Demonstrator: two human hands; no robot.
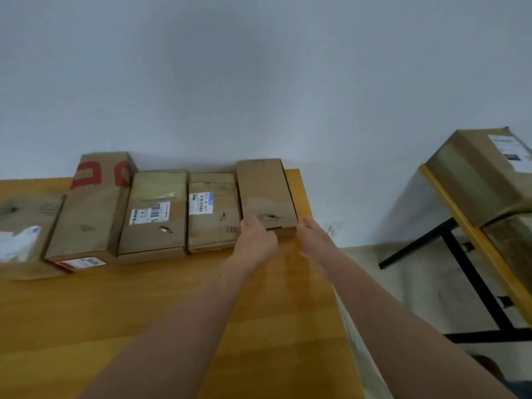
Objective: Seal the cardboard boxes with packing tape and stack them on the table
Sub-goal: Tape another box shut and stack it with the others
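You are bracketing the rightmost box [266, 194], mid-right of the frame at the table's [172, 298] right end. Your left hand [256, 239] is touching its near left corner, grip unclear. Your right hand [315, 240] is lying flat-fingered beside the right corner. Be pushing evenly, squaring it against the neighbouring box [213, 211].

L hand [256, 237] & R hand [315, 240] both reached fwd, side by side; R fingers straight, L's too blurred.
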